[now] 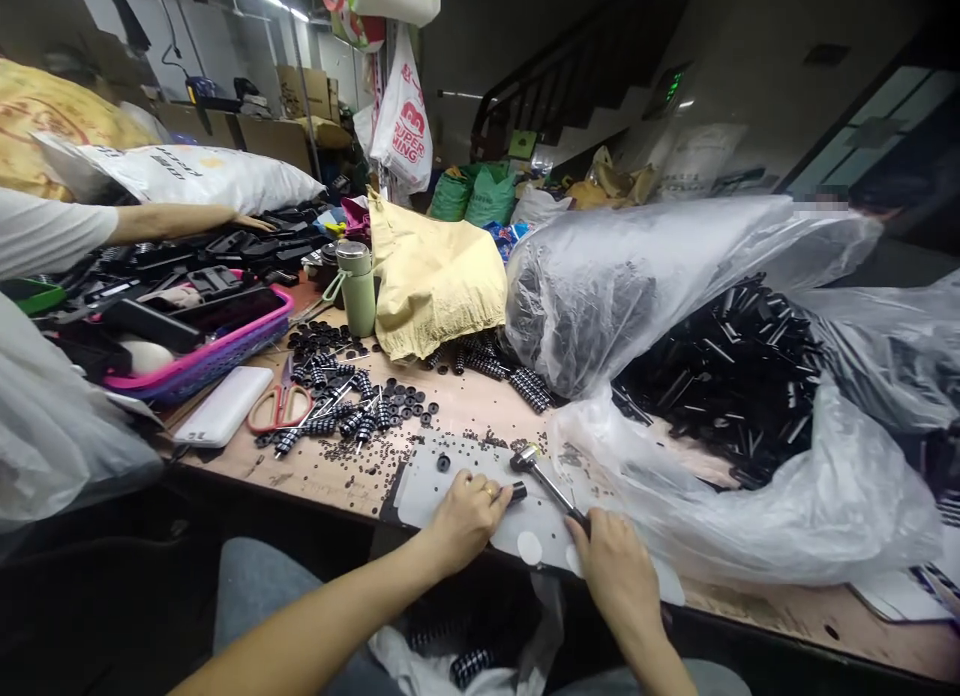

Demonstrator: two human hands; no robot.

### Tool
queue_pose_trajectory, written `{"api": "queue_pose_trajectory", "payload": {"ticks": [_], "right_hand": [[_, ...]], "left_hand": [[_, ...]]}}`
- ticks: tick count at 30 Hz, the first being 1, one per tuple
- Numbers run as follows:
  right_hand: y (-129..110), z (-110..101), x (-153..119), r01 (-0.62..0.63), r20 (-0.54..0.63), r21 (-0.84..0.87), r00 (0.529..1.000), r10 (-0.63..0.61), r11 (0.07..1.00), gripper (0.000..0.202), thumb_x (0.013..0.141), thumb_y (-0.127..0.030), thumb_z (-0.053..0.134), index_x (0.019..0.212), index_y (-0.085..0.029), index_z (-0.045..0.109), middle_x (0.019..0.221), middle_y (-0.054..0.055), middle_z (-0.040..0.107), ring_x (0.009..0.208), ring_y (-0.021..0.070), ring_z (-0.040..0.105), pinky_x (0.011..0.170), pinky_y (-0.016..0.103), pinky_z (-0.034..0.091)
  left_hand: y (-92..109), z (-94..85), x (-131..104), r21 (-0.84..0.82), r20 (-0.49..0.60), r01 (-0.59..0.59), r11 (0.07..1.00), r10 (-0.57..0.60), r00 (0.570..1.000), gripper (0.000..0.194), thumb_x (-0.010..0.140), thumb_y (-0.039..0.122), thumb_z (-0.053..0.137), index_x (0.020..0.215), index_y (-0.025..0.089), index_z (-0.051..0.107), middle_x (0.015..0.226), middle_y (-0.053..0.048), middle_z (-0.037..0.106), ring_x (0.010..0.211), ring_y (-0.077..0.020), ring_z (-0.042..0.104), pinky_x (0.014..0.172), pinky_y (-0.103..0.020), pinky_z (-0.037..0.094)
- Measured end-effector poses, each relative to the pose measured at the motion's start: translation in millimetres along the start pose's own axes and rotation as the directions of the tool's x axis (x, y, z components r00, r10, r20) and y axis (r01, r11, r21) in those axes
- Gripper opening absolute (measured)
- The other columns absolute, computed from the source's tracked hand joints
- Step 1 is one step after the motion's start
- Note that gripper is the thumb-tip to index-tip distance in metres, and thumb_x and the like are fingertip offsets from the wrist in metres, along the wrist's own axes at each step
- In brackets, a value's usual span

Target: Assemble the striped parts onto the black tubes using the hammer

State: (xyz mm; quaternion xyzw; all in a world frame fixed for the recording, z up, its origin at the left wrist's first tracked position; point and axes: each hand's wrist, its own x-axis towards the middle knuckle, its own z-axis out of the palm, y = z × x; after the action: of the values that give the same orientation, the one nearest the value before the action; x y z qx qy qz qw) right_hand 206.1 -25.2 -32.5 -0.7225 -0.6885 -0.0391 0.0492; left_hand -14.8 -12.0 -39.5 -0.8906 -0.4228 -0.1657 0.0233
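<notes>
My left hand (466, 521) is closed around a small black cylindrical part (519, 492), whose end sticks out past the fingers. It rests over a grey-white plate (495, 546) at the table's front edge. In my right hand (619, 571) is a hammer (553, 488), gripped by its black handle. Its metal head lies close above the plate, just beyond the black part and apart from it. A black ring-like disc (444, 462) sits on the plate, with tiny dark pieces scattered around. Left of the plate are several black ribbed rollers with metal pins (364, 406).
Orange-handled scissors (280, 408), a white power bank (225, 406) and a green flask (357, 291) stand left. A pink-rimmed basket (262, 336) holds black parts. Clear plastic bags (720, 516) surround a black heap (735, 386) at right. Another person's arm (176, 222) reaches in.
</notes>
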Motion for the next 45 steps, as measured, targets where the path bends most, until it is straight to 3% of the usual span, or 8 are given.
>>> {"api": "queue_pose_trajectory", "payload": {"ticks": [7,18,22,29,32,34,38,45], "right_hand": [[-14,-47,-32,-0.135,0.096,0.535,0.990,0.098,0.834,0.040,0.087,-0.050,0.017,0.078,-0.022,0.044,0.059,0.000,0.055,0.055,0.0164,0.055,0.053,0.024,0.038],[-51,-55,-59,0.019,0.062,0.485,0.997,-0.056,0.874,0.038,0.090,-0.043,0.015,0.078,-0.021,0.044,0.056,0.001,0.055,0.048,0.0147,0.053,0.047,0.021,0.031],[-72,-48,-56,0.134,0.215,0.342,0.952,-0.216,0.930,0.037,0.090,-0.041,0.019,0.077,-0.021,0.047,0.060,0.002,0.060,0.051,0.0161,0.057,0.045,0.022,0.026],[-41,-46,-27,-0.024,0.167,0.241,0.986,-0.017,0.970,0.038,0.090,-0.045,0.014,0.077,-0.022,0.042,0.059,0.000,0.058,0.056,0.0185,0.058,0.047,0.023,0.028],[-23,-34,-11,-0.057,0.137,0.105,0.990,0.043,0.993,0.036,0.089,-0.046,0.020,0.074,-0.022,0.042,0.065,0.001,0.059,0.058,0.0183,0.058,0.048,0.024,0.028],[-18,-19,-5,-0.051,0.081,0.039,0.996,0.048,0.998,0.034,0.089,-0.046,0.026,0.074,-0.021,0.044,0.070,0.002,0.058,0.064,0.0186,0.057,0.050,0.025,0.030],[-24,4,-3,0.044,-0.053,0.014,0.998,-0.043,0.999,0.028,0.086,-0.043,0.037,0.074,-0.020,0.048,0.076,0.005,0.055,0.075,0.0204,0.053,0.061,0.029,0.037],[8,-28,68,0.097,-0.292,0.253,0.956,-0.019,0.963,0.029,0.087,-0.039,0.033,0.088,-0.016,0.050,0.086,0.007,0.055,0.080,0.0179,0.050,0.069,0.029,0.039]], "left_hand": [[-10,-0.9,-1,0.003,-0.008,0.000,1.000,0.000,1.000,0.036,0.083,0.009,0.035,0.117,0.015,0.046,0.100,-0.009,0.059,0.090,-0.0191,0.051,0.080,-0.040,0.035],[24,18.5,1,0.053,0.019,0.033,0.998,-0.034,0.999,0.058,0.085,0.040,0.031,0.128,0.001,0.031,0.132,-0.019,0.037,0.125,-0.0275,0.026,0.101,-0.045,0.019],[26,24.8,5,0.014,0.048,-0.008,1.000,0.007,0.999,0.052,0.084,0.027,0.029,0.129,0.000,0.029,0.131,-0.020,0.038,0.123,-0.0257,0.031,0.099,-0.041,0.025],[17,-15.3,15,-0.280,0.245,0.141,0.950,-0.071,0.967,0.028,0.083,0.019,0.036,0.102,0.017,0.057,0.089,-0.008,0.061,0.084,-0.0201,0.056,0.072,-0.031,0.045],[-13,-30.6,41,-0.305,0.333,0.339,0.890,-0.234,0.913,0.031,0.084,0.037,0.039,0.098,0.018,0.059,0.085,-0.008,0.063,0.077,-0.0190,0.057,0.068,-0.029,0.045],[-45,-33.1,73,-0.214,0.237,0.548,0.809,-0.501,0.832,0.036,0.088,0.033,0.031,0.111,0.013,0.051,0.101,-0.013,0.059,0.088,-0.0203,0.056,0.075,-0.031,0.044],[-99,-21.7,141,-0.153,0.135,0.633,0.759,-0.619,0.774,0.032,0.085,0.026,0.037,0.114,0.014,0.046,0.118,-0.016,0.048,0.111,-0.0257,0.043,0.090,-0.039,0.035],[-113,20.8,198,-0.147,0.186,0.834,0.532,-0.813,0.552,0.040,0.081,0.029,0.042,0.107,-0.002,0.044,0.098,-0.031,0.054,0.096,-0.0357,0.054,0.072,-0.045,0.043]]}}
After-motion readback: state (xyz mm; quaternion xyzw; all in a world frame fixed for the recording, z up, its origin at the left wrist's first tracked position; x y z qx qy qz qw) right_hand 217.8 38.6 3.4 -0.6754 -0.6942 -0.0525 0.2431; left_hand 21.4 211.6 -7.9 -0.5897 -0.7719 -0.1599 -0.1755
